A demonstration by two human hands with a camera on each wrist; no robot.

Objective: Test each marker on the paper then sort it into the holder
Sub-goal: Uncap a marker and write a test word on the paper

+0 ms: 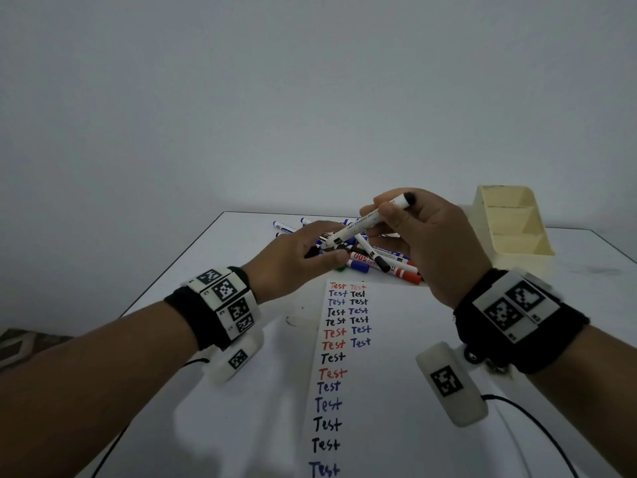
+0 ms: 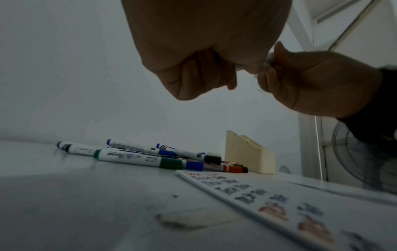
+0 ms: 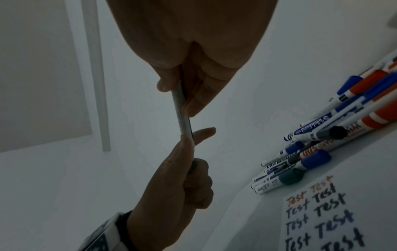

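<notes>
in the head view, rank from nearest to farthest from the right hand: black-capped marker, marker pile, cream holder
1. Black-capped white marker: gripped in the right hand.
2. Pile of loose markers: on the table, just under and left of it.
3. Cream plastic holder: farther right, at the back.

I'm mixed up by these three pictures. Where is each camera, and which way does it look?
Head: on the head, looking down at both hands, marker, paper.
Left wrist: under the left hand, looking across the table at pile, holder.
Right wrist: under the right hand, looking toward the left hand.
Shared: the held marker, pile, paper.
</notes>
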